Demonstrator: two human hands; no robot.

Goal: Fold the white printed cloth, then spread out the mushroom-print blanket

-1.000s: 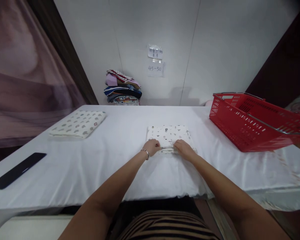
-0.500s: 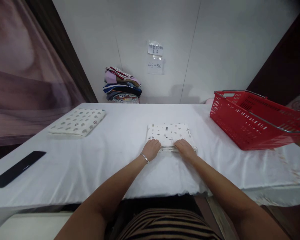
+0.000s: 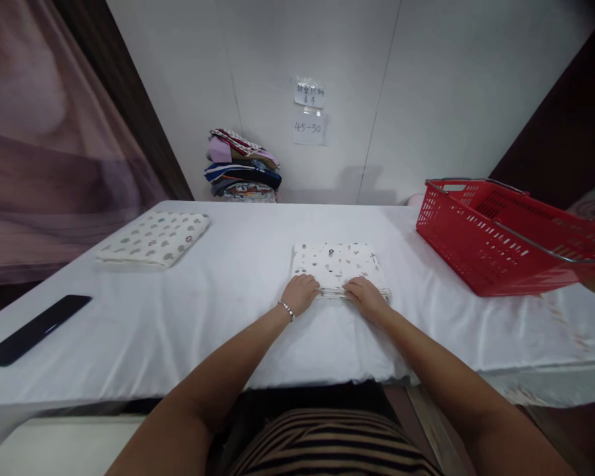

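The cloth (image 3: 336, 263) on the desk (image 3: 242, 264) is already folded into a layered rectangle, its near edges seemingly not quite even, with the left hand (image 3: 300, 293) and right hand (image 3: 367, 299) bent over them, whether pinching I cannot tell.

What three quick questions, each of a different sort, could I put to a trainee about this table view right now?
1. True or false: the red basket stands to the right of both the left hand and the right hand.

2. Which thing are both hands touching?
A) the dark flat object
B) the folded cloth with small print
C) the colourful fabric pile

3. Fill in the missing number: the lower paper on the wall reads "45-__".

Key: 1. true; 2. B; 3. 50
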